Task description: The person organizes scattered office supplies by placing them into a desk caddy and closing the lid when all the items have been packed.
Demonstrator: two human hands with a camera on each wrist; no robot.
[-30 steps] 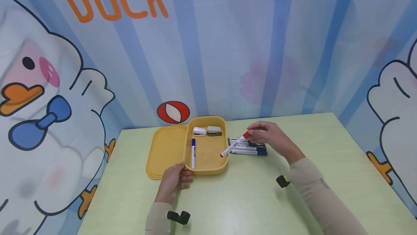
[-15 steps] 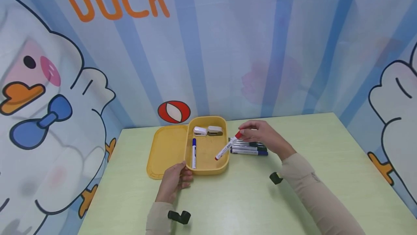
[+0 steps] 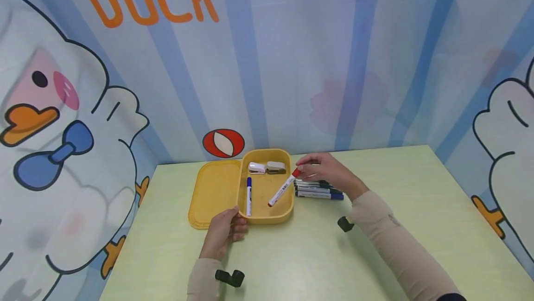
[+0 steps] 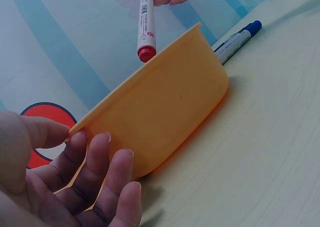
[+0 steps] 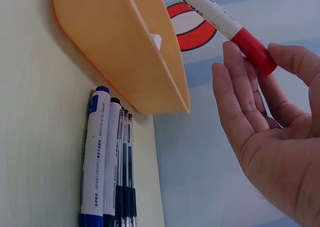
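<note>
My right hand (image 3: pixel 323 171) pinches a red-capped whiteboard marker (image 3: pixel 283 188) by its cap, holding it tilted above a yellow box (image 3: pixel 264 220). In the right wrist view the thumb and fingers meet at the red cap (image 5: pixel 254 52). My left hand (image 3: pixel 223 230) grips the box's near left corner, with the thumb on the rim and the fingers against the outer wall, as the left wrist view shows. Inside the box, a blue-capped marker (image 3: pixel 249 196) lies along the left side. Two small white staplers (image 3: pixel 256 168) sit at the back of the box.
Just right of the box lie a blue-capped marker (image 5: pixel 96 157), a black-capped marker (image 5: pixel 111 162) and several clear pens (image 5: pixel 128 162) side by side. A yellow lid (image 3: pixel 212 194) lies flat on the table to the left. A printed curtain (image 3: pixel 292 60) hangs behind the table.
My right hand has moved left with the red-capped marker, bringing it from over the box's right edge to above its inside. The left hand stays at the box corner.
</note>
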